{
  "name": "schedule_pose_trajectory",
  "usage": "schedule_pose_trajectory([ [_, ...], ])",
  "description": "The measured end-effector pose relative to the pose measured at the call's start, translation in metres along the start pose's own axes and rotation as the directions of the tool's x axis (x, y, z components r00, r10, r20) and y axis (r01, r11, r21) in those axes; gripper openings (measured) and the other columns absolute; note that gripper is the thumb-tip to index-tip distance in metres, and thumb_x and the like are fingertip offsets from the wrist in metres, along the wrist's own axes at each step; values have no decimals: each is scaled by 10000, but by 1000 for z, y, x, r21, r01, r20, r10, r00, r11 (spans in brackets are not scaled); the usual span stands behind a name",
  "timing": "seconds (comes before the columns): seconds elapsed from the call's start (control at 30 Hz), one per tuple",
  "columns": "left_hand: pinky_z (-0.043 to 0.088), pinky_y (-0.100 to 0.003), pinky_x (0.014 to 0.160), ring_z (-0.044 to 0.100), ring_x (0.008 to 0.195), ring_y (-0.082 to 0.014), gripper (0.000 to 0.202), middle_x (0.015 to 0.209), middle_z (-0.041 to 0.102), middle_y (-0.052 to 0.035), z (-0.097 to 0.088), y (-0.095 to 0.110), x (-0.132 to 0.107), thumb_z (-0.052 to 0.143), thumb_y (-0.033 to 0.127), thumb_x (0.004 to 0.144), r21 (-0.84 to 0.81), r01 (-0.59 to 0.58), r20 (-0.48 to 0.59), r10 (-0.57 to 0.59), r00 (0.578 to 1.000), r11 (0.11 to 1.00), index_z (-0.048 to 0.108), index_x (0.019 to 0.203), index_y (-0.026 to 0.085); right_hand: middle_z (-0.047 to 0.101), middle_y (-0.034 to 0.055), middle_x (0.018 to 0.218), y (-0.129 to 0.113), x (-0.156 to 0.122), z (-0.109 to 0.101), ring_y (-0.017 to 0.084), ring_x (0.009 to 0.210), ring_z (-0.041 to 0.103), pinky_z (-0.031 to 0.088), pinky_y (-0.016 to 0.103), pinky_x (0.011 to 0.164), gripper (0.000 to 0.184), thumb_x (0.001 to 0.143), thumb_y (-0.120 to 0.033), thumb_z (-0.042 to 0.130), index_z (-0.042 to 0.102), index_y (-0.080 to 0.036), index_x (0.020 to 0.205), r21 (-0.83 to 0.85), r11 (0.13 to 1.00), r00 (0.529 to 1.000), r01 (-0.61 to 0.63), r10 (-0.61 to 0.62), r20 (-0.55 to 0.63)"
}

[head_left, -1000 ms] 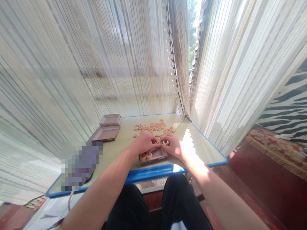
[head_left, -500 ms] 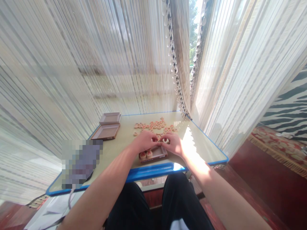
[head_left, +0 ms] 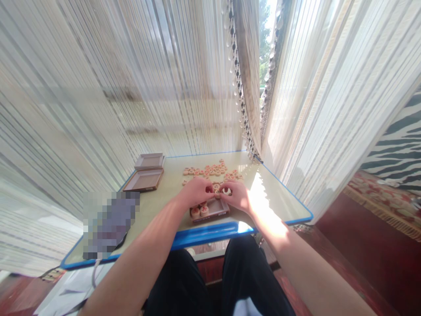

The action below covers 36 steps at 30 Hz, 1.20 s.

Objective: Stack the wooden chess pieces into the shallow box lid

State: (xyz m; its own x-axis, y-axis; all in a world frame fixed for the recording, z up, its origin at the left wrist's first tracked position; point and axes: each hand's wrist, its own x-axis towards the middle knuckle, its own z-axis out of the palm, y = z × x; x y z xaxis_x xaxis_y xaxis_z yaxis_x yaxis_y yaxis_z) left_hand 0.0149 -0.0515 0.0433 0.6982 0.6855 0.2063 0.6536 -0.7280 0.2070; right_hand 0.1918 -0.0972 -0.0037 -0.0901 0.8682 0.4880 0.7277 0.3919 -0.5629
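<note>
Now L hand (head_left: 196, 192) & R hand (head_left: 237, 194) are both half-curled over far edge of small open box (head_left: 217, 206), thumbs & fingertips close in on either side of a round wooden pc (head_left: 217, 192); can't tell if either actually grips it. Red-marked pcs (head_left: 204, 211) sit in box's L end, nr the L wrist. More loose pcs (head_left: 215, 170) scattered beyond on table (head_left: 279, 197), w/ 2 open trays (head_left: 144, 180) at far L
</note>
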Motion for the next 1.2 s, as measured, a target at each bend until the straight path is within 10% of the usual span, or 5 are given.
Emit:
schedule_pose_trajectory([
  [1.2, 365, -223, 596, 565, 661, -139, 203, 692, 663, -2, 1, -3, 0, 587, 374, 739, -12, -22, 16, 22, 1000, 1000, 694, 728, 201, 540, -13, 701, 1, -1, 0, 127, 687, 502, 381, 243, 632, 98, 709, -286, 622, 659, -205, 749, -5, 1000, 1000, 24, -24, -2],
])
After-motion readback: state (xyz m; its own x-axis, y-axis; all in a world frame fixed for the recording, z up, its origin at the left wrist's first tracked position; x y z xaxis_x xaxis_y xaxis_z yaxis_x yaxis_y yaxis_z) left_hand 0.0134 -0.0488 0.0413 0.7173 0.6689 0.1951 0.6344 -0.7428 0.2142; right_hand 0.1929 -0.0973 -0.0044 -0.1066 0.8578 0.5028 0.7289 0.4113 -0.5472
